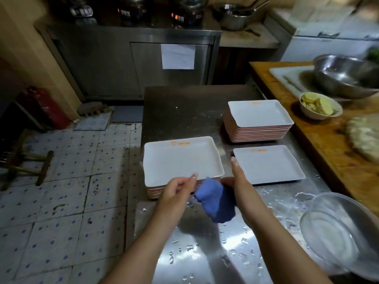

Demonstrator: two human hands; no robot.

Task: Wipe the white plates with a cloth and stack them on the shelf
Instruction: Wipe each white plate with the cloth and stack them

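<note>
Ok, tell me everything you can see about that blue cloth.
The blue cloth looks like soft, thick fabric, bunched into a rumpled wad rather than spread flat. It hangs above the wet steel counter, just in front of the near plate stack. The right hand grips it; the left hand is beside it.

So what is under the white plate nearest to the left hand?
Under the plate lies a stack of more plates; only their pinkish edges show at the front. The steel table beneath is covered, so the count is unclear.
</note>
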